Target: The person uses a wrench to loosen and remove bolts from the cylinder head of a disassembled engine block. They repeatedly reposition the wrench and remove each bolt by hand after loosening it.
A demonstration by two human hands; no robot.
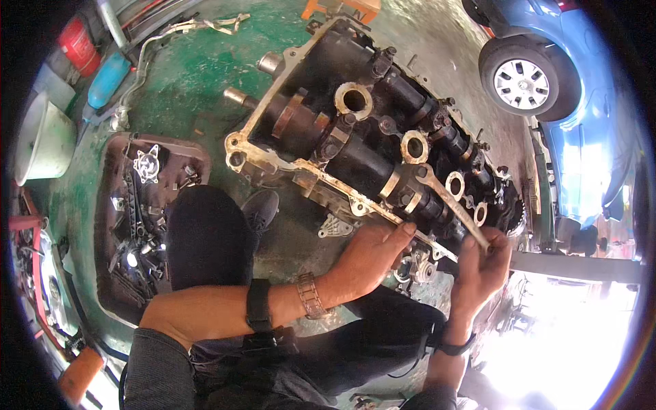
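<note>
An engine cylinder head (287,109), oily and dark inside with camshafts and pale rings, fills the upper middle of the view. My right hand (482,266) grips a steel wrench (447,198), whose upper end sits on a bolt of a camshaft cap (410,176). My left hand (372,256) is closed at the head's lower rim, thumb on the pale edge; its fingertips are hidden. A silvery housing (417,270) shows beneath the rim, between my hands.
A tray (116,150) of bolts and metal parts lies left of my bent knee. A white bucket (44,140), red cylinder (78,44) and blue bottle (109,78) stand farther left. An orange object (335,9) is at the back, a blue car (574,150) at the right.
</note>
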